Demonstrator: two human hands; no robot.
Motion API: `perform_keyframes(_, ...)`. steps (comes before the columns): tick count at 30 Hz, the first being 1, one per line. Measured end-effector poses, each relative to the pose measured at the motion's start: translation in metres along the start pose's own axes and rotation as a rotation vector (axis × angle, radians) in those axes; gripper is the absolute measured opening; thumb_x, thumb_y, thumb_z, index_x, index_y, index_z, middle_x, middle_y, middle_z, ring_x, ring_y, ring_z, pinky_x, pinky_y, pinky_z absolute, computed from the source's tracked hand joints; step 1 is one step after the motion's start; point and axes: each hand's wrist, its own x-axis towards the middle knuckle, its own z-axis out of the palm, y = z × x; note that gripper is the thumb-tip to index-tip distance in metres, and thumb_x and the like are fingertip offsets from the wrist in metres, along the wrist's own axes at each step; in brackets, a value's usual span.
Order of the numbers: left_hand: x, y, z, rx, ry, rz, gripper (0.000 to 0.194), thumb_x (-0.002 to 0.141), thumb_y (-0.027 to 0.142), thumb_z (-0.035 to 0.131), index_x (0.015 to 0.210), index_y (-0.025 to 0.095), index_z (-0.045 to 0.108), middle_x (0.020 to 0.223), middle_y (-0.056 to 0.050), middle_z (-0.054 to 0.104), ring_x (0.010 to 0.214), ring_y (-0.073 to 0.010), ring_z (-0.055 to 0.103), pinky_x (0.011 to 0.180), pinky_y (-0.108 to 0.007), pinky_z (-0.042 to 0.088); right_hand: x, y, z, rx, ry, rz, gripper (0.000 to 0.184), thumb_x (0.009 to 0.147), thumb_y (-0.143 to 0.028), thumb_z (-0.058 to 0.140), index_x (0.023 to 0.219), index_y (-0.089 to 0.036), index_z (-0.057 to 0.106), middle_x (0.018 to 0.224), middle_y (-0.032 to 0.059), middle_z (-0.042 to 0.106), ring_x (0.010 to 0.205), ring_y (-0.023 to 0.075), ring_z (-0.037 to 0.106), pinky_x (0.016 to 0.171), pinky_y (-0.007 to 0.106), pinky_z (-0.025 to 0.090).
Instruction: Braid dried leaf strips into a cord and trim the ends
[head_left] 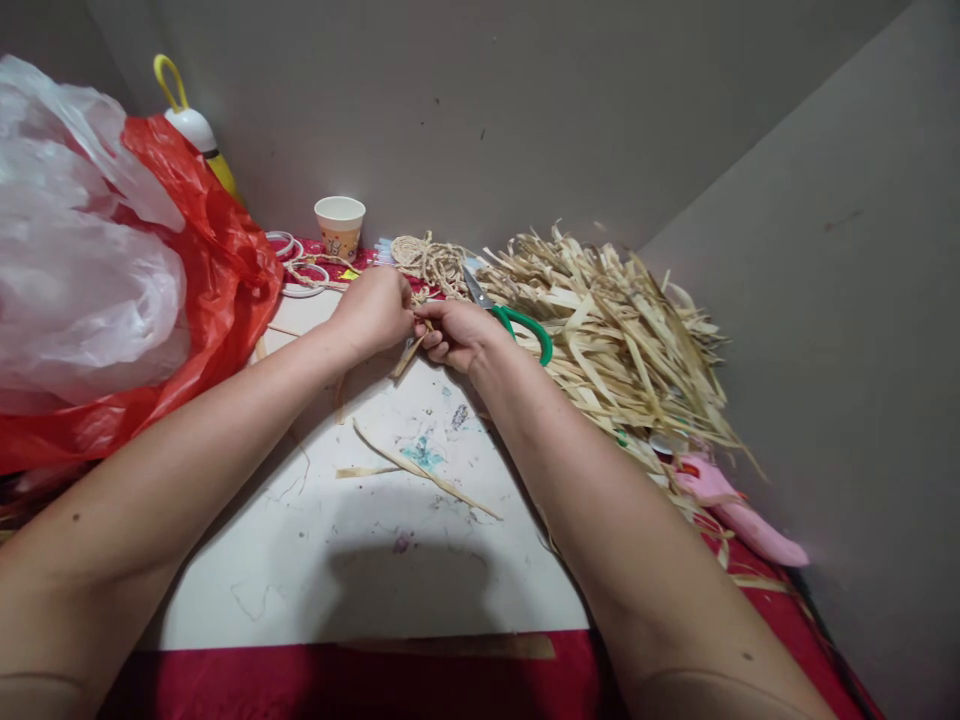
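Note:
At the far side of the white board [315, 560], my left hand [377, 308] and my right hand [459, 335] meet with fingers pinched together. Between them is a strip of dried husk [407, 359], its folded end hanging down below the fingers. Both hands close on this strip, though my left fingertips are mostly hidden. Just beyond them lies a coil of braided husk cord [431, 262]. Green-handled scissors [534, 332] rest beside my right wrist. Loose husk strips [420, 470] lie crossed on the board nearer to me.
A big heap of dried husks [615, 330] fills the right side. A pink glue gun [742, 510] lies below it. White and red plastic bags [217, 260] bulge at left, before a yellow-and-white bottle [191, 128]. A paper cup [340, 228] and white rings [304, 278] stand near the wall.

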Motion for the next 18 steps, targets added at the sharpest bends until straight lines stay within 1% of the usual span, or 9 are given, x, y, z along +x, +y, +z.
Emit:
perform_keyframes(4, -0.012, 0.016, 0.008, 0.209, -0.014, 0.010, 0.016, 0.070, 0.018, 0.058, 0.077, 0.011, 0.070, 0.075, -0.011, 0.067, 0.085, -0.0230, 0.062, 0.074, -0.026, 0.041, 0.003, 0.002, -0.003, 0.030, -0.046, -0.012, 0.027, 0.086, -0.011, 0.044, 0.061, -0.016, 0.039, 0.041, -0.0051, 0.043, 0.029, 0.0008, 0.029, 0.028, 0.009, 0.017)
perform_keyframes(8, -0.019, 0.027, 0.004, 0.323, -0.086, 0.040, 0.022, 0.074, 0.019, 0.054, 0.083, 0.011, 0.072, 0.081, -0.012, 0.070, 0.086, -0.0238, 0.064, 0.075, -0.028, 0.043, 0.006, 0.004, -0.005, 0.033, -0.046, -0.034, 0.028, 0.080, -0.007, 0.052, 0.059, -0.017, 0.036, 0.039, -0.0067, 0.039, 0.029, 0.0007, 0.029, 0.028, 0.009, 0.016)
perform_keyframes(11, -0.015, 0.022, -0.014, 0.239, -0.227, 0.051, 0.019, 0.072, 0.023, 0.058, 0.077, 0.012, 0.072, 0.070, -0.009, 0.068, 0.074, -0.0219, 0.064, 0.069, -0.028, 0.043, 0.003, 0.003, -0.004, -0.008, -0.025, -0.033, 0.028, 0.081, -0.004, 0.049, 0.059, -0.016, 0.037, 0.040, -0.0058, 0.040, 0.029, 0.0003, 0.028, 0.028, 0.009, 0.016)
perform_keyframes(12, -0.012, 0.018, -0.020, 0.159, -0.275, 0.042, 0.017, 0.071, 0.024, 0.059, 0.075, 0.012, 0.072, 0.065, -0.008, 0.066, 0.069, -0.0202, 0.063, 0.066, -0.027, 0.043, 0.002, 0.003, -0.004, -0.020, -0.028, -0.029, 0.027, 0.082, -0.004, 0.047, 0.059, -0.016, 0.038, 0.041, -0.0055, 0.041, 0.029, 0.0002, 0.027, 0.028, 0.009, 0.016)
perform_keyframes(13, -0.008, 0.012, -0.024, 0.059, -0.284, 0.014, 0.017, 0.072, 0.025, 0.059, 0.073, 0.012, 0.071, 0.061, -0.006, 0.064, 0.064, -0.0182, 0.062, 0.064, -0.026, 0.043, 0.001, 0.002, -0.004, -0.028, -0.034, -0.024, 0.027, 0.084, -0.004, 0.045, 0.060, -0.016, 0.039, 0.041, -0.0054, 0.041, 0.029, 0.0000, 0.027, 0.028, 0.009, 0.016)
perform_keyframes(14, -0.004, 0.005, -0.026, -0.049, -0.240, -0.021, 0.017, 0.074, 0.025, 0.058, 0.072, 0.012, 0.070, 0.058, -0.005, 0.063, 0.060, -0.0160, 0.060, 0.061, -0.026, 0.043, 0.000, 0.002, -0.004, -0.031, -0.042, -0.019, 0.026, 0.085, -0.004, 0.044, 0.062, -0.015, 0.041, 0.042, -0.0055, 0.041, 0.029, -0.0001, 0.026, 0.028, 0.009, 0.016)
perform_keyframes(15, -0.001, -0.002, -0.025, -0.148, -0.154, -0.061, 0.017, 0.075, 0.024, 0.057, 0.072, 0.012, 0.069, 0.058, -0.004, 0.061, 0.057, -0.0139, 0.058, 0.060, -0.025, 0.042, 0.000, 0.001, -0.005, -0.030, -0.051, -0.015, 0.025, 0.086, -0.005, 0.043, 0.063, -0.015, 0.042, 0.042, -0.0058, 0.041, 0.029, -0.0002, 0.026, 0.028, 0.009, 0.016)
perform_keyframes(17, 0.006, -0.013, -0.018, -0.318, -0.013, -0.136, 0.014, 0.076, 0.020, 0.056, 0.072, 0.012, 0.066, 0.056, -0.002, 0.059, 0.054, -0.0106, 0.054, 0.057, -0.023, 0.041, 0.001, 0.002, -0.007, -0.025, -0.075, -0.011, 0.023, 0.087, -0.006, 0.043, 0.065, -0.015, 0.043, 0.044, -0.0064, 0.041, 0.029, -0.0004, 0.025, 0.028, 0.009, 0.016)
perform_keyframes(18, 0.008, -0.017, -0.012, -0.397, -0.009, -0.175, 0.012, 0.076, 0.018, 0.056, 0.070, 0.012, 0.064, 0.055, -0.001, 0.057, 0.053, -0.0094, 0.053, 0.056, -0.022, 0.041, 0.002, 0.002, -0.009, -0.026, -0.086, -0.013, 0.023, 0.087, -0.006, 0.043, 0.066, -0.014, 0.043, 0.044, -0.0067, 0.040, 0.030, -0.0005, 0.025, 0.028, 0.009, 0.016)
